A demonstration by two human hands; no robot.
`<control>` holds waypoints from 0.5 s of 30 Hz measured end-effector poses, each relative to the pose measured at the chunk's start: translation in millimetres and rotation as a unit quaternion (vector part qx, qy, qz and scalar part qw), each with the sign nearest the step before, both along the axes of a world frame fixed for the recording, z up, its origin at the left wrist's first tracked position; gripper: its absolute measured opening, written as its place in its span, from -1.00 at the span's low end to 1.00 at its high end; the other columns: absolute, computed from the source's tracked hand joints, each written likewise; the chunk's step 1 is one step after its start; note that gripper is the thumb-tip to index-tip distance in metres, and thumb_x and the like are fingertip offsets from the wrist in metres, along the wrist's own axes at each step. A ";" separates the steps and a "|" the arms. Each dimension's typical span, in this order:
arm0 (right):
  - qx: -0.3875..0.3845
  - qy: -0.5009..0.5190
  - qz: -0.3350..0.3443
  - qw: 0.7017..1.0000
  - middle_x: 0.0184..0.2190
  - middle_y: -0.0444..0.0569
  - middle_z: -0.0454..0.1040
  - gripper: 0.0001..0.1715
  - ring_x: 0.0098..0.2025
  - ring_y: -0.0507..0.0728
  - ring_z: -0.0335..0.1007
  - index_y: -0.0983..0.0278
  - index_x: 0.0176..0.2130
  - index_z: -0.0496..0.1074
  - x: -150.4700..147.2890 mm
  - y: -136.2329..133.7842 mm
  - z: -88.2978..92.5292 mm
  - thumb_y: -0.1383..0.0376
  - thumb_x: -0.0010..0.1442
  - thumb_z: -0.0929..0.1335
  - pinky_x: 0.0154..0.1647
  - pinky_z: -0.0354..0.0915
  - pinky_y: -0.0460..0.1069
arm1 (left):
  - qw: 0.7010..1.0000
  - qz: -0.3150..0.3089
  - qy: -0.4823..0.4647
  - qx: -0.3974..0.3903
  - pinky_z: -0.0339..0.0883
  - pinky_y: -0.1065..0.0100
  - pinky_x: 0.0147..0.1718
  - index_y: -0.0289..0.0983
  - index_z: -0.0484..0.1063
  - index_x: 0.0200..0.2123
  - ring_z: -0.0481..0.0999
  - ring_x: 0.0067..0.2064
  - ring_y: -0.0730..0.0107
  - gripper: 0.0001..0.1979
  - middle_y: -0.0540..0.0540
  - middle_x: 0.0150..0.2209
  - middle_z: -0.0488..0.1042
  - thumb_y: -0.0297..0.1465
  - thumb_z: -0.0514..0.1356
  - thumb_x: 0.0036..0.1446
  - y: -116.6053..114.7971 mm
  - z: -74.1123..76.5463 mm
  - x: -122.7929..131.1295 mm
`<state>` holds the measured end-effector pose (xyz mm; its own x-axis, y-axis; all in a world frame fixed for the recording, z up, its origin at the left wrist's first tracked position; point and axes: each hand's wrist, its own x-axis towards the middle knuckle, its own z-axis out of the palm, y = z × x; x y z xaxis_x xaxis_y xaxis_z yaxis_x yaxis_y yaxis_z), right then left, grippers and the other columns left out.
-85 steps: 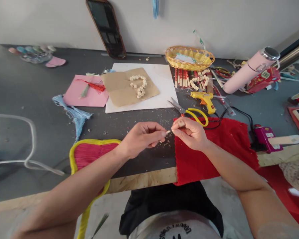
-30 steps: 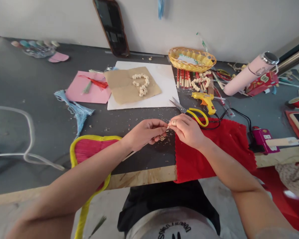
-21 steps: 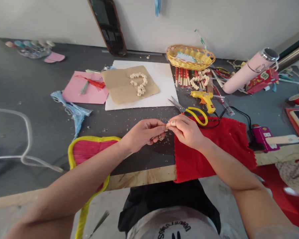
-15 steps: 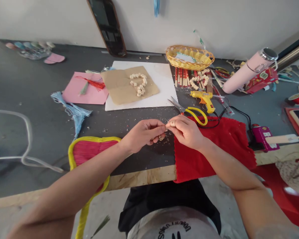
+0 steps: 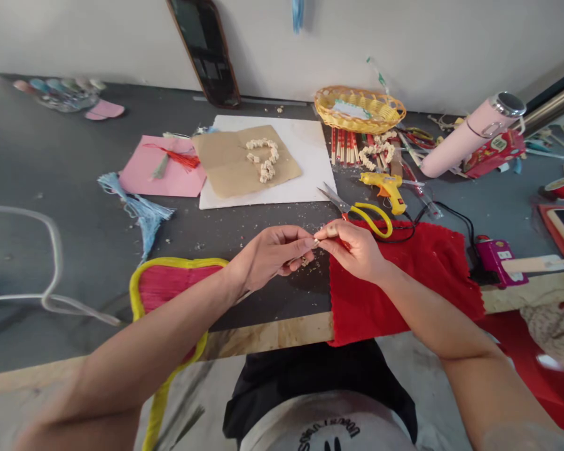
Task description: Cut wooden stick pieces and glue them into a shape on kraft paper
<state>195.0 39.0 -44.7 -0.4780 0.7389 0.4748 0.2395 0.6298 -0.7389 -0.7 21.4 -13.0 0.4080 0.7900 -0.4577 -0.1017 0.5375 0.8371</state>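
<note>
My left hand (image 5: 282,254) and my right hand (image 5: 350,250) meet over the dark table near its front edge. Both are closed in a pinch at one small pale piece (image 5: 316,243), mostly covered by the fingertips, so its kind is unclear. Below my left fingers show a few cream bits (image 5: 305,261). A thin pale strip (image 5: 244,295) runs out beside my left wrist. Farther back, a curved chain of cream knobbly pieces (image 5: 269,169) lies on brown paper (image 5: 230,163). Scissors with yellow handles (image 5: 366,216) rest just beyond my right hand.
Red cloth (image 5: 404,282) lies under my right forearm. A yellow glue gun (image 5: 388,188), a wicker basket (image 5: 395,116) and a pink flask (image 5: 470,134) stand behind it. At left are a blue tassel (image 5: 143,216), a yellow-edged pink fan shape (image 5: 169,285) and a clear tube (image 5: 51,263).
My fingertips have shifted slightly, and more of the pale piece between them shows. The thin strip by my left wrist has come into sight. The view has moved very slightly.
</note>
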 end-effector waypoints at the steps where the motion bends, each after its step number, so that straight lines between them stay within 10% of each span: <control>1: 0.000 0.001 -0.002 1.000 -0.28 -0.03 0.57 -0.91 -0.19 0.05 0.53 0.25 -0.19 0.46 0.0 -0.1 -0.2 0.35 0.30 0.34 -0.12 0.46 -0.03 | 1.000 0.000 -0.001 -0.001 -0.05 0.61 -0.71 -0.36 0.43 -0.45 0.22 -0.61 0.67 -0.63 -0.02 -0.51 0.44 -0.17 0.42 -0.07 0.0 0.0 0.1; 15: 0.034 0.025 0.017 0.999 -0.27 -0.02 0.57 -0.87 -0.22 0.02 0.53 0.26 -0.18 0.51 1.2 1.0 -0.2 0.41 0.26 0.37 -0.17 0.49 -0.09 | 1.000 -0.004 -0.007 -0.013 -0.05 0.61 -0.70 -0.36 0.45 -0.44 0.24 -0.60 0.67 -0.66 -0.06 -0.48 0.47 -0.20 0.41 -0.06 -0.9 -1.6 -1.0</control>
<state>196.2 40.0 -45.0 -0.4774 0.6875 0.5472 0.1808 0.6863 -0.7045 -1.7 20.5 -14.6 0.4215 0.7742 -0.4722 -0.1091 0.5602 0.8211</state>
